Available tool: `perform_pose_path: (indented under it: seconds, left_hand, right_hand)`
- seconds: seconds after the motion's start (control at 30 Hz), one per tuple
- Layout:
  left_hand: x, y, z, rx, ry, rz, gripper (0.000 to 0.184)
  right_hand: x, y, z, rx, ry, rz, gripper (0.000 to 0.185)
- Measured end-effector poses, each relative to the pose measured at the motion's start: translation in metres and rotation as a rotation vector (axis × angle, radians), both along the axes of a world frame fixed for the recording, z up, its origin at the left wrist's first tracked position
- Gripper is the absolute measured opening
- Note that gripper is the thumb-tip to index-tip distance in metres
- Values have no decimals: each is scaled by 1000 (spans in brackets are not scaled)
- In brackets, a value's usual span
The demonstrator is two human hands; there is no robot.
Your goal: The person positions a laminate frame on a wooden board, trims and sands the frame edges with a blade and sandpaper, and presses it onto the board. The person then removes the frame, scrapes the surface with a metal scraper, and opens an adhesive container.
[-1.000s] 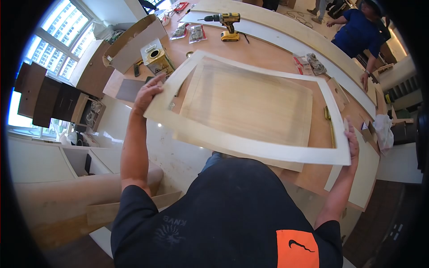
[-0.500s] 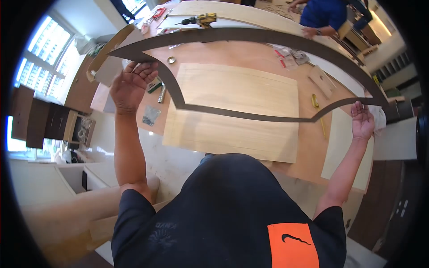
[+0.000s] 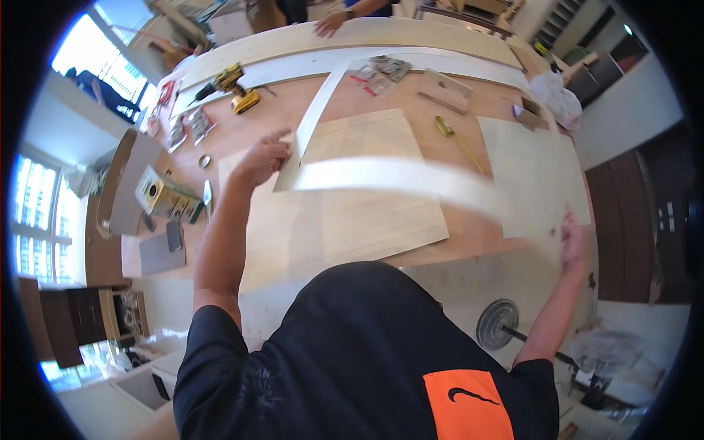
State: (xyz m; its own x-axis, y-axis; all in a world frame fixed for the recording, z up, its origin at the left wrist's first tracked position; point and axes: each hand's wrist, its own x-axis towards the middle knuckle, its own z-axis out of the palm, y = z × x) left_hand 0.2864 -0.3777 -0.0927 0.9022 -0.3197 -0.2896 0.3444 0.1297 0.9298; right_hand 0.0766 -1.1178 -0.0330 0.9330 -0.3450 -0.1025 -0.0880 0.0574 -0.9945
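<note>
A thin white frame (image 3: 396,176), blurred by motion along its near side, hangs above the table between my two hands. My left hand (image 3: 265,158) pinches its left corner. At the frame's right end, my right hand (image 3: 571,238) grips the blurred corner. Under the frame lies a pale wooden panel (image 3: 345,220) on the brown tabletop. A yellow tape measure (image 3: 444,126), partly pulled out, rests right of the panel, and a pale sheet (image 3: 513,158) lies beyond it.
A yellow drill (image 3: 233,84), plastic bags (image 3: 199,125), a metal can (image 3: 163,192) and an open carton (image 3: 128,180) stand at the left. Long boards (image 3: 330,44) run along the far edge, where another person's hand (image 3: 332,23) rests. A wooden block (image 3: 445,91) lies near them.
The frame has turned from its dark face to its white face and come lower. My view has swung right, and the other person's hand now lies on the far board.
</note>
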Motion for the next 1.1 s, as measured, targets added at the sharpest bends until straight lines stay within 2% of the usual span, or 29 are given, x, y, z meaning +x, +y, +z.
perform_pose_path:
  seconds: [0.03,0.07,0.1,0.17,0.27,0.37,0.47,0.57,0.63,0.7,0.73,0.77,0.8,0.83,0.87,0.9,0.93,0.97,1.0,1.1]
  left_hand:
    - [5,-19,-13,17,106,72,55]
    - [10,-29,-23,274,49,-13,36]
    - [26,-46,-57,376,178,208,27]
    - [24,-87,-67,384,-18,226,28]
    - [29,-154,-73,479,-143,254,32]
    - [36,-199,-65,561,-242,225,35]
    - [39,-235,-46,597,-315,170,36]
    - [67,-273,-42,582,-403,83,39]
    - [64,-301,9,624,-683,26,39]
    - [82,-324,24,645,-777,29,39]
    - [84,-328,31,709,-933,113,39]
    - [81,-329,38,716,-886,142,39]
    - [78,-327,31,696,-933,258,35]
    - [81,-321,12,677,-899,235,38]
    - [63,-312,5,669,-924,322,38]
    - [42,-295,6,701,-656,169,40]
    - [23,-282,-9,722,-665,142,41]
    - [7,-268,-33,731,-674,109,42]
    - [-12,-249,-48,750,-661,74,41]
    - [-78,-185,-91,783,-571,94,39]
  right_hand:
    - [-24,-5,-24,112,122,-3,45]
    - [-47,-20,-51,165,197,-49,41]
    - [-66,-33,-75,221,273,-88,38]
    - [-97,-24,-110,353,196,-397,29]
    - [-136,-27,-148,146,251,-595,24]
    - [-166,-27,-158,-78,292,-647,22]
    - [-192,-29,-162,-70,208,-843,28]
    - [-210,-40,-165,31,172,-935,34]
    - [-210,-42,-165,85,178,-967,37]
    - [-207,-51,-171,193,174,-972,41]
    - [-209,-63,-187,280,175,-951,43]
    - [-226,-91,-212,153,217,-700,43]
    - [-220,-87,-221,-51,310,-530,41]
    - [-215,-83,-230,-267,374,-370,39]
    - [-206,-64,-219,-578,472,-302,36]
    - [-211,-78,-253,-611,484,-348,36]
    - [-205,-101,-285,-651,499,-403,37]
    - [-179,-86,-283,-400,507,-576,42]
    - [-164,-72,-276,-290,536,-667,43]
    - [-134,-42,-271,-322,694,-720,46]
